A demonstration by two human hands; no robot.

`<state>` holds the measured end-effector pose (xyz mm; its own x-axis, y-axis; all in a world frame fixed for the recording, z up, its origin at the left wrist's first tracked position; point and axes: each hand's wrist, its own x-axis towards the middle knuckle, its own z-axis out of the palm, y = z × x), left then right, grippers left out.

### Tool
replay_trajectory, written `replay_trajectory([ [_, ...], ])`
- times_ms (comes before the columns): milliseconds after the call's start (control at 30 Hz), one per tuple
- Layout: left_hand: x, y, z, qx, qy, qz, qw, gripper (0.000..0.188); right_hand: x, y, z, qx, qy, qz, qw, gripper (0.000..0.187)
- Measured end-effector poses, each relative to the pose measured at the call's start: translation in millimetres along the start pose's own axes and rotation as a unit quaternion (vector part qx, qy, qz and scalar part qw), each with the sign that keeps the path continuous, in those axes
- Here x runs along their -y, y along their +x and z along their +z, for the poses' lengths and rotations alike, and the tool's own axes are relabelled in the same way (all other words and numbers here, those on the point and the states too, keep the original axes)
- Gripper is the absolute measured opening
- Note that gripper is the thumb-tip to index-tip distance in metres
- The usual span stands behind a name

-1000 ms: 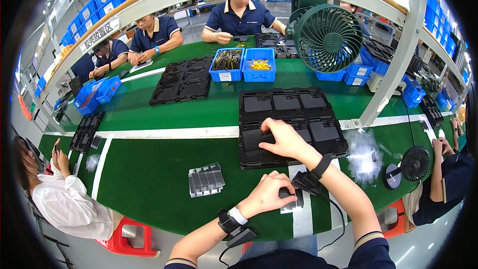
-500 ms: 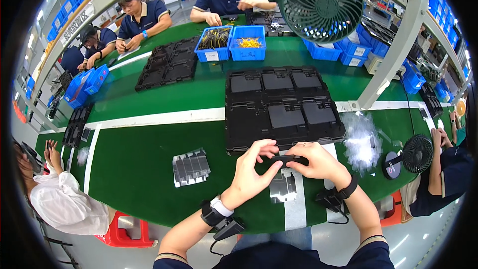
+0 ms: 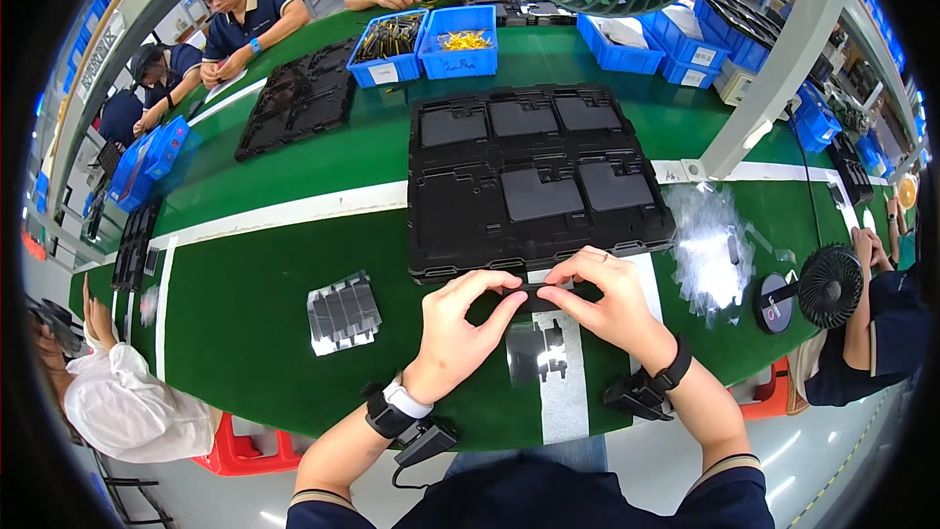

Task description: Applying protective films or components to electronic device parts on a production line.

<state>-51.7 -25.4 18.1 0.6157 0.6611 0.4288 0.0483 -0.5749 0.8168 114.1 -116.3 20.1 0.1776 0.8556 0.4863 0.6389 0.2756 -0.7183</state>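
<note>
Both my hands pinch a thin, flat black part [image 3: 534, 300] just off the near edge of the black tray [image 3: 455, 214]. My left hand [image 3: 458, 325] has its left end between thumb and fingers. At the other end, my right hand [image 3: 609, 302] grips it the same way. The part is seen nearly edge-on, so its face is hidden. Several dark flat panels [image 3: 541, 194] lie in the tray's compartments; the front left compartment holds none. Below my hands a clear film sheet [image 3: 534, 353] with dark pieces rests on the table.
A sheet of dark strips [image 3: 343, 313] lies left of my hands. To the right are a heap of clear films [image 3: 707, 253] and a small black fan [image 3: 830, 284]. Blue bins [image 3: 458, 59] stand beyond the tray, near a metal post [image 3: 778, 78]. Co-workers sit around the green table.
My left fingers, more spread before, have closed onto the black part. The whole view has shifted, so the tray and bins appear higher and farther left.
</note>
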Motion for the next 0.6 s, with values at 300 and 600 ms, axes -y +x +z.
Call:
replay_trajectory([
  [300,-4.1,3.0,-3.6,-0.002,0.028,-0.011,1.000,0.011,0.1,1.1,0.2,-0.001,0.029,0.041,0.999,0.011],
  [600,2.0,4.7,-4.5,0.057,0.019,-0.004,0.998,0.015,-5.2,0.2,3.9,0.034,0.050,0.041,0.997,0.015],
])
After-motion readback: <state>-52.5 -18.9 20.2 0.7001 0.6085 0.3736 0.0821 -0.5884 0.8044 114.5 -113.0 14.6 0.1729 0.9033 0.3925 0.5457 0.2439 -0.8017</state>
